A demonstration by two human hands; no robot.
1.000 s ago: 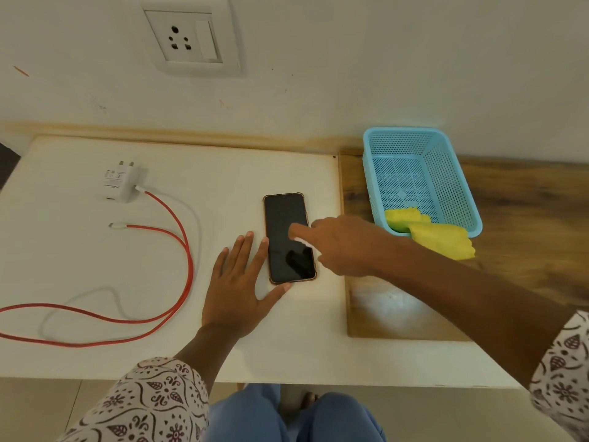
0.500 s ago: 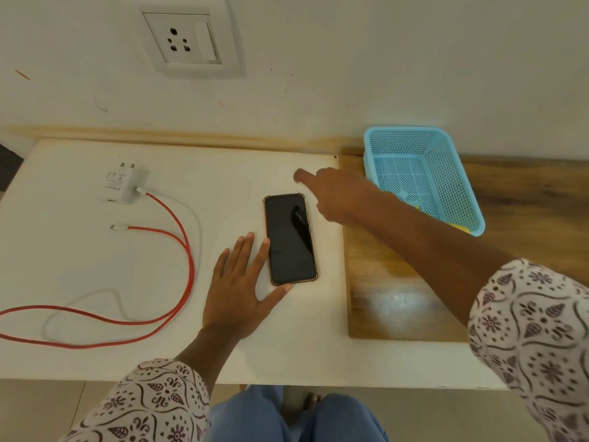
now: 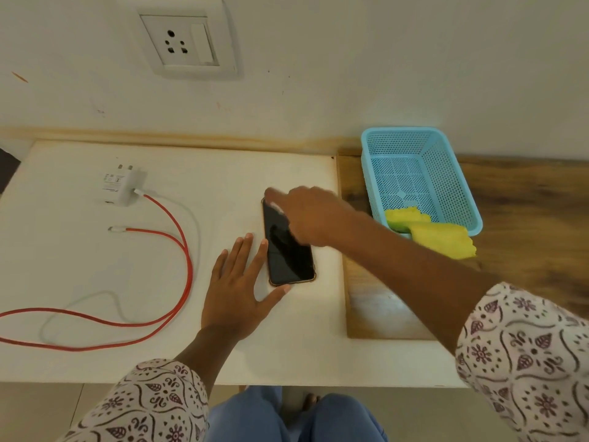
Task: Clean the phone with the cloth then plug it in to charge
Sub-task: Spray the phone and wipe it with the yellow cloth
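Note:
A black phone [image 3: 288, 253] lies screen-up on the white table [image 3: 95, 266]. My left hand [image 3: 237, 293] rests flat and open on the table, its fingertips and thumb against the phone's left and near edges. My right hand [image 3: 307, 215] hovers over the phone's far end, forefinger stretched to the top corner, holding nothing. The yellow cloth [image 3: 430, 231] hangs over the near rim of the blue basket [image 3: 459, 183]. A white charger plug [image 3: 122, 186] with a red cable [image 3: 178, 250] lies at the left.
A wall socket [image 3: 180, 39] with a switch sits on the wall above the table. A wooden board [image 3: 526, 218] lies under the basket on the right. The cable's free connector [image 3: 116, 230] points left, and the cable loops toward the table's left edge.
My right hand swept from the phone's middle up past its far end, then came back down onto the top corner. The left hand and phone stayed put.

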